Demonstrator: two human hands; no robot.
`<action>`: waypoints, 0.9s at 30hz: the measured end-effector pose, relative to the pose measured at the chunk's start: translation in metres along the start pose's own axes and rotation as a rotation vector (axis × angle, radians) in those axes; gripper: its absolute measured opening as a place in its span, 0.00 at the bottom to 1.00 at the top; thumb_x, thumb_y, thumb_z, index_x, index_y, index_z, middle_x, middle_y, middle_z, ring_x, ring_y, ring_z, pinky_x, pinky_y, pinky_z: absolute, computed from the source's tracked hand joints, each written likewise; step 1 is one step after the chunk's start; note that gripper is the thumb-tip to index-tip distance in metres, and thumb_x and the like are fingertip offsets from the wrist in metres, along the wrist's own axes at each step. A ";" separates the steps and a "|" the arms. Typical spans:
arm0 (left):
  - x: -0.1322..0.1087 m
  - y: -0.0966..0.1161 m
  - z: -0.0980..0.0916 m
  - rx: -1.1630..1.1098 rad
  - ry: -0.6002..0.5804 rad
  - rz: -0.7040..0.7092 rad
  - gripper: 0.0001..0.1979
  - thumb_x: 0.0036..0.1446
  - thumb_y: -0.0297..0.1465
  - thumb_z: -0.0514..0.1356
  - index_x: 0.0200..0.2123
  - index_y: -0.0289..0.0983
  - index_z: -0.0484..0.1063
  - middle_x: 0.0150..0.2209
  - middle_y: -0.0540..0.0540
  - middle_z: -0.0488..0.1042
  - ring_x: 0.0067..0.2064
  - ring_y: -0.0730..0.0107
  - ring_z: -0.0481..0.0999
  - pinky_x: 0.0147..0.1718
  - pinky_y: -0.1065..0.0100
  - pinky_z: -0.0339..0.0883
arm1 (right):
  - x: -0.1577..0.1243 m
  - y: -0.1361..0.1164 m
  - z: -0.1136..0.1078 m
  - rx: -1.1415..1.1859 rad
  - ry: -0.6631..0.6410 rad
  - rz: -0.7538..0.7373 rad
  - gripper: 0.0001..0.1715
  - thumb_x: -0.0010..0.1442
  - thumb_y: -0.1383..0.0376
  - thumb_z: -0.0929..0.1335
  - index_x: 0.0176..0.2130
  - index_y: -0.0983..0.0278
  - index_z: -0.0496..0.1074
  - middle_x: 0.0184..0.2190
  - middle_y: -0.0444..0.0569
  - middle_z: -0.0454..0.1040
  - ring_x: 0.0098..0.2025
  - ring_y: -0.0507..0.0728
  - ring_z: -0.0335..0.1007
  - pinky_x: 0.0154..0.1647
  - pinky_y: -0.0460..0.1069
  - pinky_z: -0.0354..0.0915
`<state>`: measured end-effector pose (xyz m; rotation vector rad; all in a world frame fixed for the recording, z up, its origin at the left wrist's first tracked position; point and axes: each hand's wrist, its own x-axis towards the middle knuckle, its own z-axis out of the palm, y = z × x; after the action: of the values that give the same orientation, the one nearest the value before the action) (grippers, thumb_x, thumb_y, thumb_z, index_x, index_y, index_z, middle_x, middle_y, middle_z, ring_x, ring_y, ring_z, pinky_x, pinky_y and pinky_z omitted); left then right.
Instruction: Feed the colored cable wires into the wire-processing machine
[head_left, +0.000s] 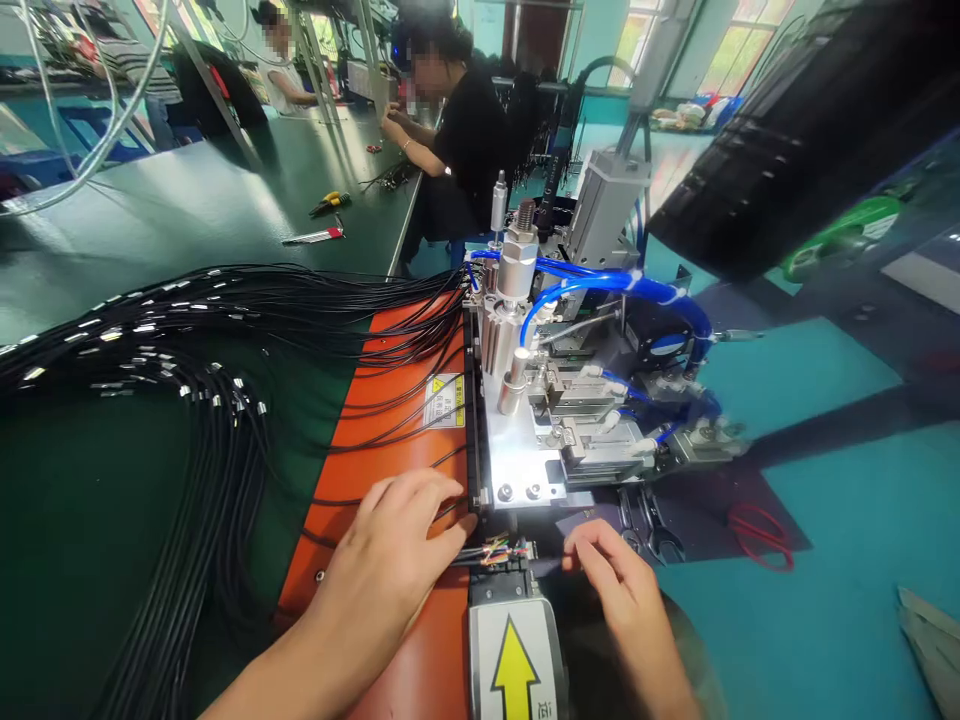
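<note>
My left hand (397, 560) rests on the orange machine cover (390, 400), fingers closed on a black cable whose stripped coloured wire ends (499, 550) stick out to the right. My right hand (615, 580) sits just right of those wire ends, fingers curled and pinched near the fixture; what it holds is too small to make out. The wire ends lie at the front of a metal pneumatic machine (540, 400) with blue air hoses (600, 285). A yellow arrow label (514, 665) points toward the wire ends.
A large bundle of black cables (187, 360) spreads over the green bench (112, 230) to my left. Scissors (652, 525) and a red loop (761, 535) lie right of the machine. Another person (457, 140) works at the far end of the bench, with hand tools (326, 205) nearby.
</note>
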<state>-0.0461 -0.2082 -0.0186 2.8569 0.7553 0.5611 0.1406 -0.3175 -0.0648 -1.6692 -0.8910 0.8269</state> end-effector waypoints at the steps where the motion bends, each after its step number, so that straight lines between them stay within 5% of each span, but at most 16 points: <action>1: -0.001 0.002 0.000 -0.016 0.030 0.006 0.16 0.64 0.27 0.44 0.40 0.38 0.71 0.42 0.42 0.67 0.45 0.58 0.62 0.40 0.58 0.57 | -0.003 -0.002 0.000 -0.033 0.016 -0.039 0.13 0.59 0.62 0.61 0.25 0.62 0.65 0.22 0.42 0.66 0.28 0.52 0.63 0.30 0.44 0.59; 8: -0.003 0.019 -0.008 -0.115 0.059 0.134 0.14 0.64 0.25 0.45 0.42 0.34 0.70 0.36 0.43 0.68 0.39 0.63 0.64 0.35 0.63 0.59 | -0.020 -0.023 0.009 -0.093 -0.147 -0.375 0.08 0.57 0.70 0.63 0.33 0.60 0.71 0.29 0.44 0.72 0.34 0.53 0.66 0.37 0.45 0.61; 13: -0.006 0.022 -0.005 -0.080 0.062 0.196 0.14 0.63 0.24 0.45 0.45 0.31 0.68 0.28 0.45 0.68 0.29 0.68 0.64 0.27 0.68 0.59 | -0.022 -0.024 0.018 0.035 -0.116 -0.246 0.11 0.59 0.67 0.62 0.26 0.61 0.69 0.25 0.42 0.68 0.30 0.52 0.63 0.33 0.45 0.59; 19: -0.012 0.023 -0.003 -0.101 -0.059 0.173 0.20 0.66 0.28 0.35 0.46 0.33 0.64 0.30 0.47 0.68 0.28 0.72 0.67 0.21 0.73 0.57 | -0.022 -0.028 0.018 0.045 -0.146 -0.076 0.12 0.57 0.62 0.63 0.23 0.62 0.66 0.23 0.43 0.67 0.28 0.52 0.63 0.29 0.44 0.59; 23: -0.008 0.028 -0.007 -0.032 0.054 0.164 0.21 0.66 0.30 0.34 0.38 0.35 0.67 0.24 0.49 0.64 0.22 0.72 0.64 0.17 0.73 0.51 | -0.023 -0.033 0.017 0.035 -0.182 -0.015 0.14 0.56 0.61 0.63 0.22 0.63 0.64 0.22 0.43 0.65 0.27 0.53 0.63 0.26 0.44 0.59; 27: -0.005 0.030 -0.010 0.012 0.104 0.222 0.16 0.65 0.26 0.40 0.43 0.31 0.67 0.25 0.47 0.67 0.25 0.70 0.65 0.19 0.72 0.55 | -0.023 -0.036 0.017 0.033 -0.144 -0.009 0.14 0.56 0.60 0.63 0.22 0.63 0.64 0.22 0.43 0.65 0.27 0.53 0.62 0.27 0.44 0.60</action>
<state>-0.0405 -0.2366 -0.0045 2.9619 0.4581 0.7400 0.1091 -0.3226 -0.0321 -1.5915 -0.9769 0.9602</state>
